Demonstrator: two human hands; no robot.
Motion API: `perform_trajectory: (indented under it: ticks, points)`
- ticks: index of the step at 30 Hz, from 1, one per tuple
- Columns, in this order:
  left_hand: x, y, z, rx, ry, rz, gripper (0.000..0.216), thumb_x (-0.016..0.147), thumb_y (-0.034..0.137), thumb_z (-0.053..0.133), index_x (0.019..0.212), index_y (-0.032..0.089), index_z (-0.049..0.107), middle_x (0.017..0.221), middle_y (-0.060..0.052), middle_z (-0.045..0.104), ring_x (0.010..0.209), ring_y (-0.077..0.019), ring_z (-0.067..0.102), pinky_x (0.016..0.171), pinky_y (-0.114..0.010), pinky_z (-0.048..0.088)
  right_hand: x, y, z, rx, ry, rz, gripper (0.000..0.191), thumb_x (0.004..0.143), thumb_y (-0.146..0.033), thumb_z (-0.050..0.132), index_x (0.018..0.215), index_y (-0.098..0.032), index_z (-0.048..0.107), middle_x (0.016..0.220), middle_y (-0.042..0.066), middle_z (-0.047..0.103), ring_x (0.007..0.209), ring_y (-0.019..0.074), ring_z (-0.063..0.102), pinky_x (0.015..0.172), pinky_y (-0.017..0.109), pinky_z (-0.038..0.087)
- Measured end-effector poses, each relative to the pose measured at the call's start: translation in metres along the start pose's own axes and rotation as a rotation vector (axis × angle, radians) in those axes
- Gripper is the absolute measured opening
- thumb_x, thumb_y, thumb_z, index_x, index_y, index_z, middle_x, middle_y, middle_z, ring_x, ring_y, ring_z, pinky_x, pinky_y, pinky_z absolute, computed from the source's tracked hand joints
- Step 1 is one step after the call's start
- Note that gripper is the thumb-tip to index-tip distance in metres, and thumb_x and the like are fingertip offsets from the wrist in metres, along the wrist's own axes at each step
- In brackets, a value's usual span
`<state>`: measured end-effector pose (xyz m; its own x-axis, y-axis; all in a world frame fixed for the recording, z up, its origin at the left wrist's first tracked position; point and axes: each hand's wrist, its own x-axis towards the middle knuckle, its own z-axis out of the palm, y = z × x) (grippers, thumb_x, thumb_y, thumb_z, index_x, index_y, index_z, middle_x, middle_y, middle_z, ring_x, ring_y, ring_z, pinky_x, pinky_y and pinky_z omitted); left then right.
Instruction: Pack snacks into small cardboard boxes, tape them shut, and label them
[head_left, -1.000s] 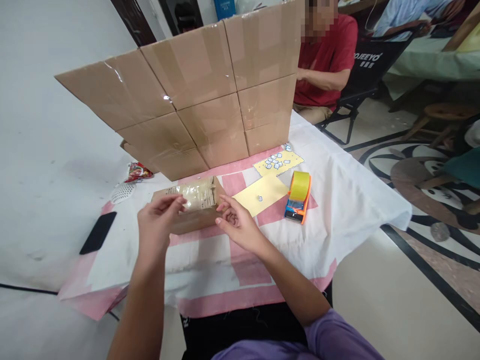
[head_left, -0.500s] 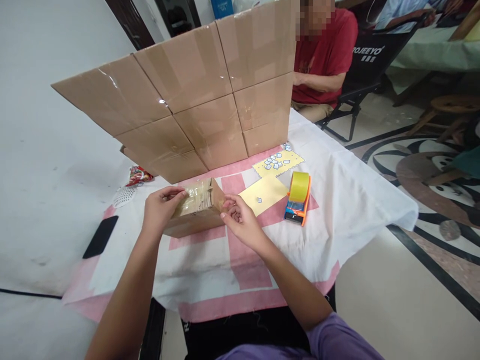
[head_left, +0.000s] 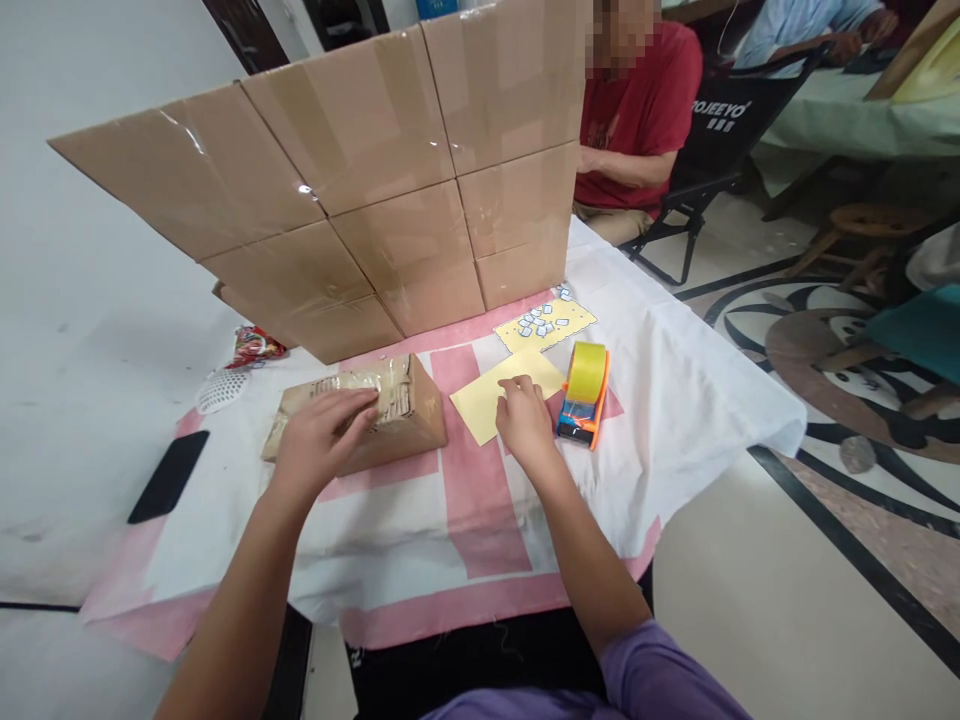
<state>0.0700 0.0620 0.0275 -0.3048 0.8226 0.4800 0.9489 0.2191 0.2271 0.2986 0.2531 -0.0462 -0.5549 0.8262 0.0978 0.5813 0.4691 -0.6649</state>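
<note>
- My left hand (head_left: 319, 435) lies over the taped top of the one small cardboard box (head_left: 397, 432), thumb and fingers only a narrow gap apart; whether they pinch anything I cannot tell.
- My right hand (head_left: 525, 420) is over the one plain yellow sheet (head_left: 476, 402), fingers bent inward, covering part of it; what they hold, if anything, I cannot tell; the sheet lies right of the box.
- Just beyond is one patterned yellow sheet (head_left: 577, 319), scattered with small white pieces, several, too bunched to count surely.
- Near my right hand stands one tape dispenser (head_left: 585, 392) with yellow tape.
- On the left of the tabletop (head_left: 390, 535): one black slab (head_left: 169, 477), one white perforated piece (head_left: 223, 390), one red packet (head_left: 256, 345).
- Behind the box, one tall cardboard panel (head_left: 397, 170) blocks my view; past it sits a person in red (head_left: 641, 125).
</note>
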Motion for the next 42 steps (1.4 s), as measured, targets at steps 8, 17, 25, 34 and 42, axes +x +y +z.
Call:
perform_trajectory:
  ticks: [8, 17, 25, 34, 42]
  points:
    - [-0.030, -0.001, 0.001, 0.009, -0.053, 0.075, 0.044, 0.099, 0.047, 0.056, 0.136, 0.028, 0.068, 0.141, -0.008, 0.068, 0.130, -0.0299, 0.065, 0.110, -0.047, 0.049, 0.012, 0.015, 0.009, -0.160, -0.044, 0.033, 0.051, 0.087, 0.000, 0.045, 0.117, -0.024, 0.078, 0.138, 0.014, 0.060, 0.116, 0.0366, 0.049, 0.090, 0.047, 0.042]
    - [-0.030, 0.007, 0.002, -0.033, -0.007, 0.059, 0.039, 0.098, 0.044, 0.059, 0.132, 0.028, 0.071, 0.138, -0.006, 0.070, 0.127, -0.0275, 0.066, 0.112, -0.044, 0.049, 0.017, 0.017, 0.006, -0.165, 0.018, 0.060, 0.038, 0.092, -0.011, 0.051, 0.111, -0.028, 0.079, 0.150, 0.007, 0.053, 0.121, 0.0362, 0.048, 0.096, 0.051, 0.039]
    - [-0.035, 0.010, 0.001, -0.037, 0.000, 0.033, 0.041, 0.098, 0.046, 0.058, 0.131, 0.028, 0.071, 0.138, -0.006, 0.070, 0.128, -0.0273, 0.066, 0.113, -0.046, 0.049, 0.018, 0.016, 0.006, 0.012, 0.045, -0.045, 0.014, 0.094, -0.018, 0.057, 0.098, -0.020, 0.070, 0.118, 0.010, 0.067, 0.107, 0.0274, 0.055, 0.088, 0.037, 0.043]
    - [-0.036, 0.006, 0.000, -0.046, 0.001, 0.040, 0.040, 0.097, 0.042, 0.060, 0.132, 0.029, 0.071, 0.138, -0.006, 0.070, 0.129, -0.0274, 0.066, 0.115, -0.047, 0.049, 0.006, -0.003, 0.024, 0.758, -0.084, -0.193, 0.008, 0.086, -0.028, 0.058, 0.082, -0.023, 0.062, 0.082, 0.000, 0.068, 0.068, 0.0156, 0.057, 0.066, 0.028, 0.042]
    - [-0.041, -0.003, -0.016, -0.151, -0.094, 0.054, 0.037, 0.092, 0.041, 0.067, 0.126, 0.029, 0.073, 0.136, -0.005, 0.071, 0.128, -0.0277, 0.066, 0.117, -0.048, 0.048, -0.013, -0.023, 0.020, 0.768, -0.280, -0.269, 0.006, 0.090, -0.024, 0.060, 0.084, -0.023, 0.062, 0.078, -0.001, 0.065, 0.071, 0.0161, 0.059, 0.067, 0.028, 0.040]
